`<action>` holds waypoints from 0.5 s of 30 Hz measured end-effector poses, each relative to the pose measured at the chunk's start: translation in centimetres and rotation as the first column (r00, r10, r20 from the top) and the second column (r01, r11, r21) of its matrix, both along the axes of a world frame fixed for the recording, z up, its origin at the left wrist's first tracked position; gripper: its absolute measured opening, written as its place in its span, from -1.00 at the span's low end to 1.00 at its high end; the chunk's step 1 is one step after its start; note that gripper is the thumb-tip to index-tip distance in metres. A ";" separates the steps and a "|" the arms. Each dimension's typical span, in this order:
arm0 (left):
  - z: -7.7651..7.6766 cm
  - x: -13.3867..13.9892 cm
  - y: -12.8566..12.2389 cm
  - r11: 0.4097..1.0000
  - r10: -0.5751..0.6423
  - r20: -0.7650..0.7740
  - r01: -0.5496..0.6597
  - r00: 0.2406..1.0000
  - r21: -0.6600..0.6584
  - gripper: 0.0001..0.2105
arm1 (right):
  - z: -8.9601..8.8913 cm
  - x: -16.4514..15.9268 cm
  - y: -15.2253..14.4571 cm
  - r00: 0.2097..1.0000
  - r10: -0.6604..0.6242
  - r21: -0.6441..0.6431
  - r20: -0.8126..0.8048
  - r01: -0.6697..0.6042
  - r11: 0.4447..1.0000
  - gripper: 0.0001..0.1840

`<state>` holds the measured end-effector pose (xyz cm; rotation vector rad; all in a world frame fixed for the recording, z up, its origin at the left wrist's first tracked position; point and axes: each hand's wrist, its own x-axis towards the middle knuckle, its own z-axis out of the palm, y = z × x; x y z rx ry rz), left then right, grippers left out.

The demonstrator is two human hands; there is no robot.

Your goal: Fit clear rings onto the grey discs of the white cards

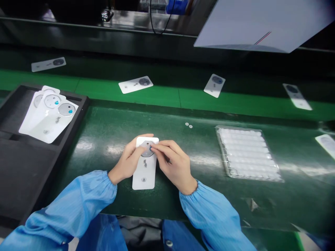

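A: Your left hand (129,158) holds the white panel (144,172) around its ten o'clock side, thumb on the grey patch (148,153); what's your right hand (176,164) doing?

B: Its fingertips touch at the blue spot (150,148), toward three o'clock on that patch; whether you're pinching it, I can't tell

A: And around your panel?

B: You have two small white discs (186,124) between one and two o'clock, a clear tray (222,153) of white rows (248,150) at three, fanned panels (49,120) on a black tray (26,174) at ten, and another panel (135,85) near twelve
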<state>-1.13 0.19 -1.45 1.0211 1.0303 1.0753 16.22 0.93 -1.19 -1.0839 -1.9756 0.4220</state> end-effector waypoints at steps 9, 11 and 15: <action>-0.1 0.2 0.1 0.998 0.044 0.001 -0.044 0.999 -0.036 -0.62 | -0.1 -0.7 0.1 0.957 -0.071 -0.403 -0.281 -0.051 0.914 -0.79; -0.1 0.3 0.2 0.995 0.049 0.080 -0.042 0.996 -0.094 -0.58 | 0.4 -0.5 0.4 0.871 -0.154 -0.557 -0.466 -0.154 0.816 -0.74; 0.3 0.5 0.4 0.970 0.065 0.285 0.006 0.956 -0.244 -0.45 | 2.0 4.1 -1.3 0.702 -0.375 -0.632 -0.605 -0.137 0.763 -0.68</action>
